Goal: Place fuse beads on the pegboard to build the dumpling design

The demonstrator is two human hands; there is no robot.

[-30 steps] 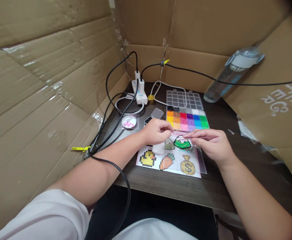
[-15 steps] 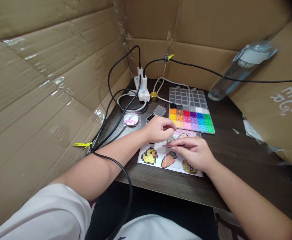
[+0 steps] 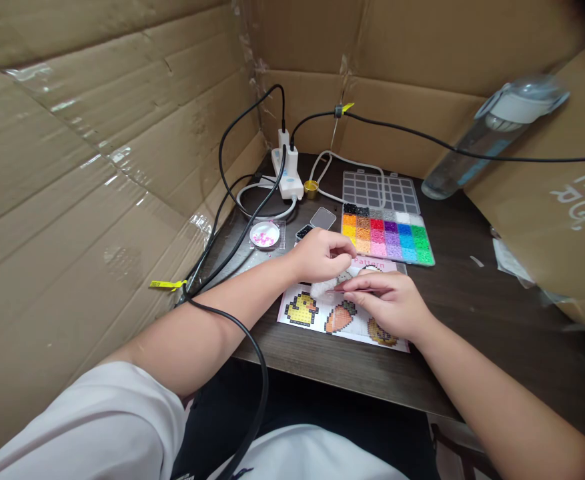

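A printed pattern sheet (image 3: 297, 325) with a yellow duck (image 3: 302, 309) and an orange carrot (image 3: 341, 316) lies on the dark table. My right hand (image 3: 389, 300) pinches thin pink tweezers (image 3: 355, 291), their tip pointing left over a white bead-filled piece (image 3: 323, 289). Above that piece, at its upper side, my left hand (image 3: 325, 256) is curled with fingers bent together; what its fingertips hold, if anything, is too small to make out. Behind the hands sits a sorted box of coloured beads (image 3: 388, 233). A small case of black beads (image 3: 303, 232) is partly behind my left hand.
A white dish (image 3: 265, 235) with pink beads stands left of my left hand. A power strip (image 3: 288, 181), cables and a gold cup (image 3: 311, 189) are at the back. One black cable (image 3: 259, 360) crosses my left forearm. A bottle (image 3: 492, 140) leans at the right.
The whole view has shifted slightly, moving the table items a little to the right. Both hands keep nearly the same pose over the sheet.
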